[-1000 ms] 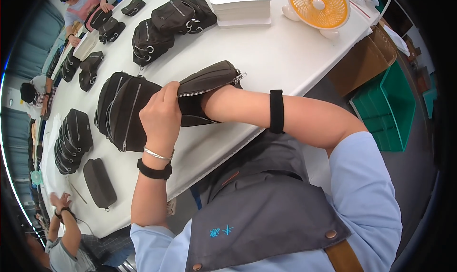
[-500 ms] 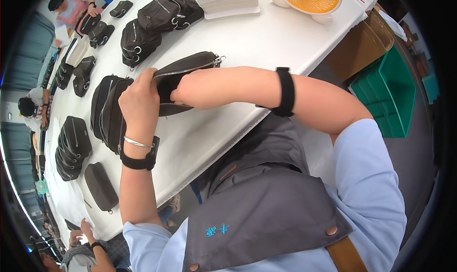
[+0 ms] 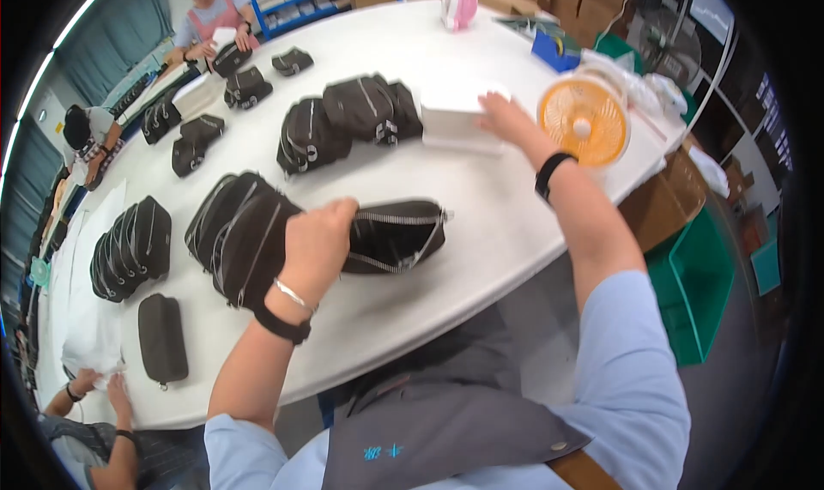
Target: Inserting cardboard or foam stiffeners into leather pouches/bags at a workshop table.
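Observation:
My left hand is closed on the edge of a dark zippered pouch. The pouch lies on its side on the white table, its zipper undone and its dark inside showing. Beside that hand, to the left, several similar dark pouches stand bunched together. My right hand reaches out to a stack of white sheets, fingers stretched over its right side and slightly blurred. Whether the fingers grip any sheet cannot be seen.
An orange and white fan stands right of the stack. More dark pouches sit at the back, with others at the left. Green bins stand beyond the white table's right edge. Co-workers sit along the left side.
My right hand has left the inside of the pouch and moved out to the white stack. My left hand still holds the pouch. The view has shifted, showing more of the table's far side.

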Demonstrator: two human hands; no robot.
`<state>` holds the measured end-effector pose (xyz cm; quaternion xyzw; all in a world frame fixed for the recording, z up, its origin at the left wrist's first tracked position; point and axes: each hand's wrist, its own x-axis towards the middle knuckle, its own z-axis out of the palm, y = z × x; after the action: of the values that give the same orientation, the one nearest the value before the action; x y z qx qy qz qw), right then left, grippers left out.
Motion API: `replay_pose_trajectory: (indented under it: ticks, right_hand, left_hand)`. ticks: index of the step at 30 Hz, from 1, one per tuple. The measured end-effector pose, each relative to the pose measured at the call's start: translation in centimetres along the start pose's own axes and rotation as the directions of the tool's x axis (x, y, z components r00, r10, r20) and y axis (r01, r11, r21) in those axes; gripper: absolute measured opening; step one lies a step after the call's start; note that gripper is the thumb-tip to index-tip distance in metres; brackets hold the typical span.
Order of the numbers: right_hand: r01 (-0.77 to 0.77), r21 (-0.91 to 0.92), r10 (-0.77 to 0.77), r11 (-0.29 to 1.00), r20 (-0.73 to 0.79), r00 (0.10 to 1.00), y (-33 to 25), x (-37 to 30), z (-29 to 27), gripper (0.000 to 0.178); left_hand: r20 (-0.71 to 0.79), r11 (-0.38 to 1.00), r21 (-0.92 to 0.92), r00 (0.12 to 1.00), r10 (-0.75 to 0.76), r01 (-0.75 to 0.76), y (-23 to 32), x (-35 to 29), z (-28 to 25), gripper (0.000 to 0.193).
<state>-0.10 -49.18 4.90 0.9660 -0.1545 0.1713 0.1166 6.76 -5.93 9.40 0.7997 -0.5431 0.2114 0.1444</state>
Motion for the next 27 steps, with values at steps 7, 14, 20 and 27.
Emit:
replay_pose_trajectory:
  ticks: [7, 14, 20, 27]
  right_hand:
    - [-0.105, 0.055, 0.089, 0.993, 0.235, 0.968, -0.9, 1.2, -5.8, 0.046]
    - [-0.157, 0.417, 0.111, 0.895, 0.131, 0.985, 2.5, 1.4, -3.2, 0.038]
    - [-0.153, 0.408, 0.147, 0.9, 0.047, 0.988, 0.6, 0.7, -3.5, 0.029]
    - [-0.167, 0.504, 0.162, 0.848, 0.054, 0.985, 1.2, -0.1, -3.5, 0.03]
  left_hand:
    - [-0.016, 0.994, -0.081, 0.997, -0.075, 0.073, -0.5, -1.1, 0.0, 0.005]
    - [0.034, 0.994, -0.071, 0.996, -0.077, 0.079, -1.4, 0.6, 0.1, 0.006]
    - [0.072, 0.992, -0.054, 0.992, -0.107, 0.111, -1.4, 0.1, -0.2, 0.004]
    - [0.033, 1.0, 0.003, 0.999, -0.021, 0.021, -0.8, -0.1, -0.6, 0.007]
